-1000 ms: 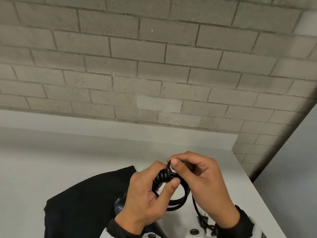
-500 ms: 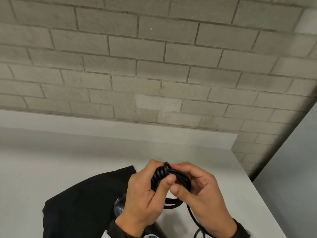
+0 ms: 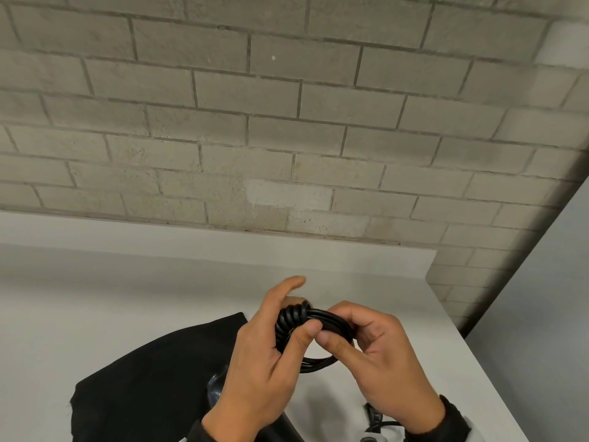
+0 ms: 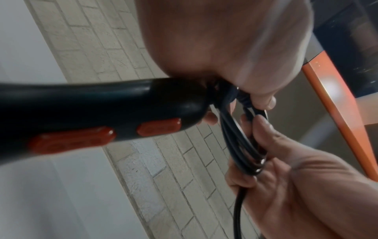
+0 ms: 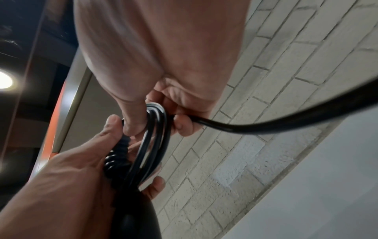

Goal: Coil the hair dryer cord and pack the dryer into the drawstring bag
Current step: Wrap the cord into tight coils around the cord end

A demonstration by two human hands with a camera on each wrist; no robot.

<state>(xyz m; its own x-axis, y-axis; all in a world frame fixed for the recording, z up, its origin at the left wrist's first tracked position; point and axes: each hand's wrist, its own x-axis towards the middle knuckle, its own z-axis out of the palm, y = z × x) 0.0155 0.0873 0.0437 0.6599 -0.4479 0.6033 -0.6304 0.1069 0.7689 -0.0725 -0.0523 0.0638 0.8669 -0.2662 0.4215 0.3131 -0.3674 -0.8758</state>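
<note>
A black hair dryer with red buttons hangs below my hands; only its shiny body peeps out in the head view. Its black cord is looped into a small coil above the white table. My left hand grips the coil at its ribbed end, thumb across the loops, index finger pointing up. My right hand pinches the loops on the right side, and the loose cord trails away from it. The black drawstring bag lies flat on the table, left of my hands.
The white table ends at a brick wall behind and has its right edge close to my right hand. The plug end of the cord lies on the table by my right wrist.
My right hand has slid down from the top of the coil to its right side, laying another loop. My left index finger has lifted off and points up.
</note>
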